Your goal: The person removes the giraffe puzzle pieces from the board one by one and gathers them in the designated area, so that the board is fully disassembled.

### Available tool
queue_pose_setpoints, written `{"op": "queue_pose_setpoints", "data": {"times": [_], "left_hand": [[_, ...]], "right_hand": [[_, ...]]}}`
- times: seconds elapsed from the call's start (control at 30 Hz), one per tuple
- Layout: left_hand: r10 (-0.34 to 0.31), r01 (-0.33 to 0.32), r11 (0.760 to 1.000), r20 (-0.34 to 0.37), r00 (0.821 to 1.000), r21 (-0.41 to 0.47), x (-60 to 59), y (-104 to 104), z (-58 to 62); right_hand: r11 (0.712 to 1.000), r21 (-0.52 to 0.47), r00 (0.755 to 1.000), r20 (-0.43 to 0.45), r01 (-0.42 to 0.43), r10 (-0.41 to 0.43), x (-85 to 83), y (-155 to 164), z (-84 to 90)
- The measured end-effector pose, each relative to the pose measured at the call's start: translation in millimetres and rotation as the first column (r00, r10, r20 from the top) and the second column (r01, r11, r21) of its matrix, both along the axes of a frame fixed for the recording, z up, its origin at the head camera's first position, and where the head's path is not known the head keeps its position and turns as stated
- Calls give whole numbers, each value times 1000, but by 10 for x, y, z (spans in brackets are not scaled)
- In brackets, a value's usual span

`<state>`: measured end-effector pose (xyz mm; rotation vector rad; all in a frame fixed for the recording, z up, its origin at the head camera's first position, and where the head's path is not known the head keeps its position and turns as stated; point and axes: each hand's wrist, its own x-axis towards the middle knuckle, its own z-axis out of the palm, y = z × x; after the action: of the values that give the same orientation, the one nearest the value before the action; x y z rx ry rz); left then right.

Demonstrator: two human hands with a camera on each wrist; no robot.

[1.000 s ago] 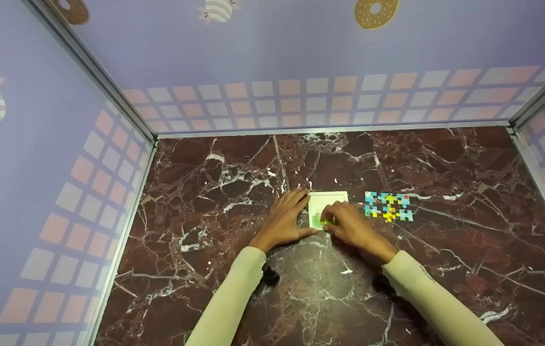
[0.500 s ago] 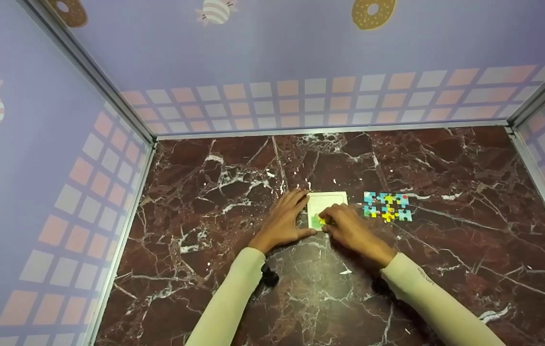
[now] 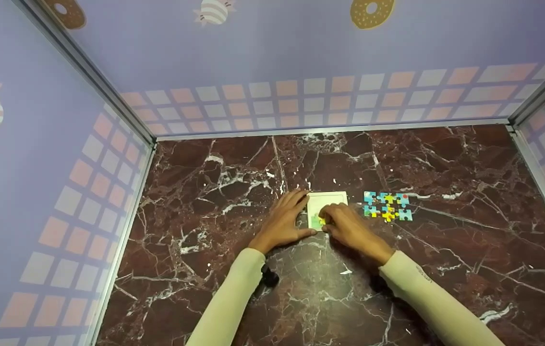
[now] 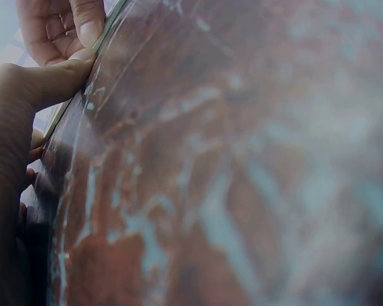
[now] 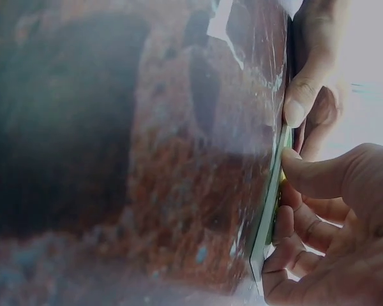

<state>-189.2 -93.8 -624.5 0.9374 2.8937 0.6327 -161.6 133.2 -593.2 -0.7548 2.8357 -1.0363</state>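
Observation:
A small white square puzzle tray lies on the dark red marble table. My left hand lies flat against the tray's left edge with straight fingers, thumb at its near corner. My right hand covers the tray's near part, fingers curled over a green and yellow puzzle piece in its near left corner. The right wrist view shows the tray edge between my thumb and fingers. Several blue, yellow and red puzzle pieces sit in rows just right of the tray.
Purple booth walls with metal frame rails close off the table on the left, back and right. A small black object lies under my left forearm. The left wrist view is a blurred close-up of the marble.
My right hand has shifted slightly left over the tray's near left corner, covering more of the green piece. The left hand has stayed in place.

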Motion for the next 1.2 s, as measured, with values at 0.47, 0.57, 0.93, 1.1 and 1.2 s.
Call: {"op": "queue_pose_setpoints", "data": {"times": [0.47,0.57,0.93,1.1,1.2], "left_hand": [[-7,7,1000,-21,1000,-3,-12,-9,-15],[-5,4,1000,-26,1000,-14,-13,-15,-20],[-18,17,1000,-33,999,-10,-8,-6,-8],[-27,26,1000,-48,998,-16,-10,1,5],[-28,27,999,-57,998,-25,-11,-2,0]], "right_hand": [[1000,-4,999,-52,12,-12,51,-34,-2],[1000,4,999,-54,-2,3,40,-41,9],[999,17,999,-9,-51,52,-59,-36,76],[999,-25,999,11,-46,46,-62,-18,72],[997,-72,999,53,3,1,-48,-13,51]]}}
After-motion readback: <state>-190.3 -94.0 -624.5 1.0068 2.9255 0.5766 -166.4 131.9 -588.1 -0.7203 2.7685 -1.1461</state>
